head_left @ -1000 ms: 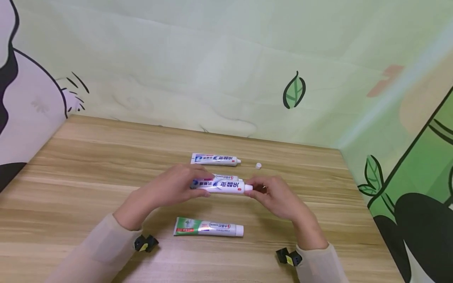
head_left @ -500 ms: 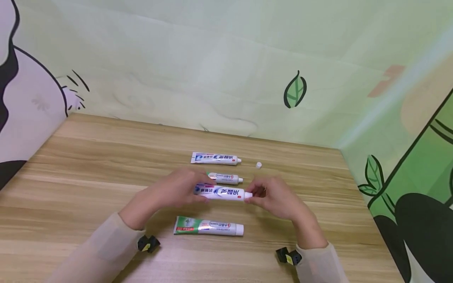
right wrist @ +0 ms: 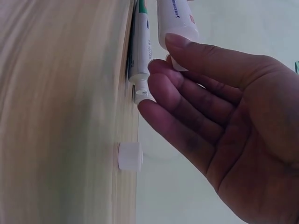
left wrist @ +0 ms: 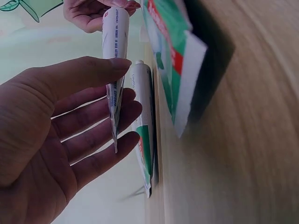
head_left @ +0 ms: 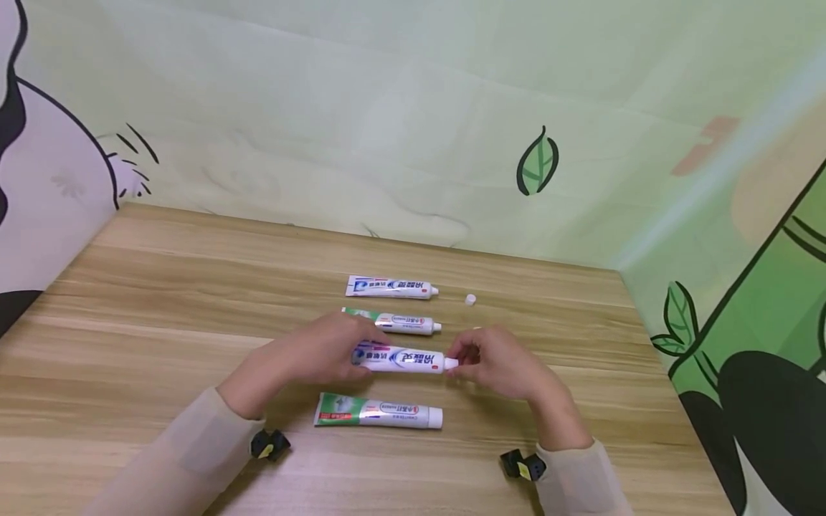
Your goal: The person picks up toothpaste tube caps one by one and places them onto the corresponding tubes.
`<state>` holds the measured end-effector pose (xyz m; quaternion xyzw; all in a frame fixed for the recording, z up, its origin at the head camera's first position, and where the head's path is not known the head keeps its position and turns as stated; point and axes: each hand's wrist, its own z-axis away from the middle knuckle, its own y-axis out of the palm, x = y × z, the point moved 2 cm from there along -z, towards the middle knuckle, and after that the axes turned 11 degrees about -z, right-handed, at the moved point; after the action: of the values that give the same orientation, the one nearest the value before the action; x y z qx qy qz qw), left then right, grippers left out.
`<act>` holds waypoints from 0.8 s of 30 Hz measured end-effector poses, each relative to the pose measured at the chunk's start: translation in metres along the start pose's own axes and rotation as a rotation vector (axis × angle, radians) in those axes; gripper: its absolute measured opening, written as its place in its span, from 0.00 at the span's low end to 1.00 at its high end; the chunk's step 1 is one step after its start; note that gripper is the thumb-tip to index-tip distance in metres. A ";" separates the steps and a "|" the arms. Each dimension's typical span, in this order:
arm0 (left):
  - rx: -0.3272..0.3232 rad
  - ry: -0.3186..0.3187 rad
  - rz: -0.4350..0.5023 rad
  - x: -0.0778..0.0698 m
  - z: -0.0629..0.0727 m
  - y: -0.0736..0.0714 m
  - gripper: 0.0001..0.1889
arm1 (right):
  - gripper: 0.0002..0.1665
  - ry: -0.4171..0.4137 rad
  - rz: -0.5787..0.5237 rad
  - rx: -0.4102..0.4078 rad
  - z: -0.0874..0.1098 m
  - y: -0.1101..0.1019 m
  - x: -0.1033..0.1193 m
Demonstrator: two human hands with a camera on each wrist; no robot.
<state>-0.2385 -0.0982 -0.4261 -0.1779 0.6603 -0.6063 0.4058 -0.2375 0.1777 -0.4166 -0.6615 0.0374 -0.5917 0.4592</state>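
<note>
My left hand [head_left: 323, 350] holds a white-and-blue toothpaste tube [head_left: 413, 359] by its crimped half, thumb on the near side, fingers behind. In the left wrist view this tube [left wrist: 115, 42] hangs a little off the table. At its other end my right hand [head_left: 506, 360] pinches around the white cap [head_left: 451, 364], and in the right wrist view the thumb lies over the tube's shoulder [right wrist: 175, 28]. Just beyond lies a green-and-white toothpaste tube [head_left: 406, 325] with a narrow bare nozzle. Nearer me rests a larger-capped green-and-white tube [head_left: 400, 414].
Farthest back lies another white-and-blue toothpaste tube [head_left: 390, 287], its nozzle uncapped. A loose white cap [head_left: 470, 299] sits to the right of it. The wooden table [head_left: 193, 272] ends at a printed green cloth backdrop [head_left: 387, 129].
Both hands have brought the held toothpaste tube toward me and lower in the head view. More of the green-and-white tube behind it shows now. The tubes on the table have stayed put.
</note>
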 end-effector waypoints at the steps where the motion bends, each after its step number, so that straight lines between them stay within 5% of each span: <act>1: 0.003 0.003 0.001 0.000 0.000 0.000 0.26 | 0.05 0.003 -0.001 0.004 0.000 0.001 0.000; 10: 0.018 0.042 -0.037 0.000 0.000 0.003 0.27 | 0.08 0.023 0.014 0.028 -0.002 0.007 -0.003; 24: 0.076 -0.005 -0.079 0.001 -0.001 0.007 0.25 | 0.09 0.026 0.091 0.042 -0.008 0.014 -0.004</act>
<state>-0.2379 -0.0972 -0.4336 -0.1898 0.6284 -0.6459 0.3897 -0.2383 0.1679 -0.4295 -0.6418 0.0611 -0.5792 0.4989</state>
